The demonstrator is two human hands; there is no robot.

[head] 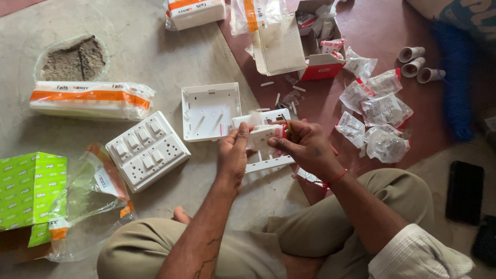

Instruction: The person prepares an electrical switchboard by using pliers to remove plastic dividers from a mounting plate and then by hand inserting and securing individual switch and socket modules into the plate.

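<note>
We sat cross-legged on the floor [155, 41] with both hands raised over it, working on a white switch frame [266, 155]. Our left hand [232, 152] had its grip pressed together on a small white switch piece [261, 135], thumb on top and fingers curled beneath, so the piece sat right at the frame's upper edge. Our right hand [305, 144] met it from the other side, its grip pinching a thin tool [287, 123] whose tip showed just above the fingers; we could not tell exactly what kind of tool it was. The frame lay under and between the two grips, touching the left one.

Just beyond the left grip lay a white back box [209, 111], open side up. Further out on that side sat a finished switch plate [147, 151] with rows of switches and sockets, and past it a long wrapped pack [90, 99] with an orange band. Nearer our knee on that side lay a green carton [31, 188] and an empty clear wrapper [95, 206].

Beyond the right grip a heap of small clear packets [380, 111] was scattered, well apart from our fingers. Straight ahead of both grips stood an open cardboard box [294, 46] with more packets inside. Far out to the right, three short white pipe pieces [418, 64] lay together, and a black phone [465, 191] rested beside our right knee.
</note>
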